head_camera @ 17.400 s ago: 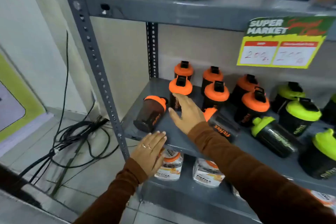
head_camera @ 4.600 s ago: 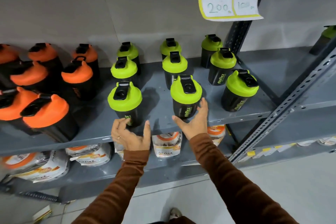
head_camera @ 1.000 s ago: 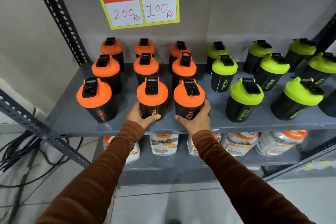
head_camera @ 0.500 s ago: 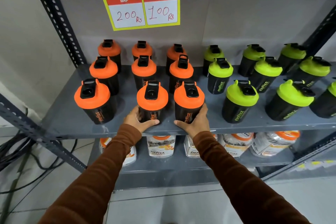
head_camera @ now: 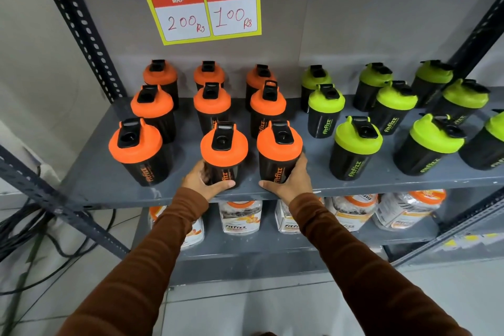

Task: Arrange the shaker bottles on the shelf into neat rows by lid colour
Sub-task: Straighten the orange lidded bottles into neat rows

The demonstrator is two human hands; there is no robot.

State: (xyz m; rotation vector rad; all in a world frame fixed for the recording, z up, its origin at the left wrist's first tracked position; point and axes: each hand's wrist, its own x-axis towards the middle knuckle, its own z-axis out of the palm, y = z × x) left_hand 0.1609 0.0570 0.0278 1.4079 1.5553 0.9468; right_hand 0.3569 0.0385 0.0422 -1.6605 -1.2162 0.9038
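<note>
Black shaker bottles stand upright on the grey shelf (head_camera: 98, 185). Several with orange lids fill the left half in three rows; several with green lids fill the right half. My left hand (head_camera: 203, 181) grips the base of the front middle orange-lid bottle (head_camera: 224, 150). My right hand (head_camera: 290, 180) grips the front right orange-lid bottle (head_camera: 279, 148). These two bottles stand close together. The front left orange-lid bottle (head_camera: 135, 150) stands apart, with a wider gap. The nearest green-lid bottle (head_camera: 356, 146) is to the right of my right hand.
A yellow price sign (head_camera: 203, 5) hangs from the shelf above. Packaged jars (head_camera: 240, 217) lie on the lower shelf. Slotted metal uprights (head_camera: 81, 35) frame the rack. Black cables (head_camera: 16, 229) lie on the floor at the left.
Both hands keep hold of the same two front orange-lid bottles. The view has shifted slightly; the bottles sit a little lower in the frame.
</note>
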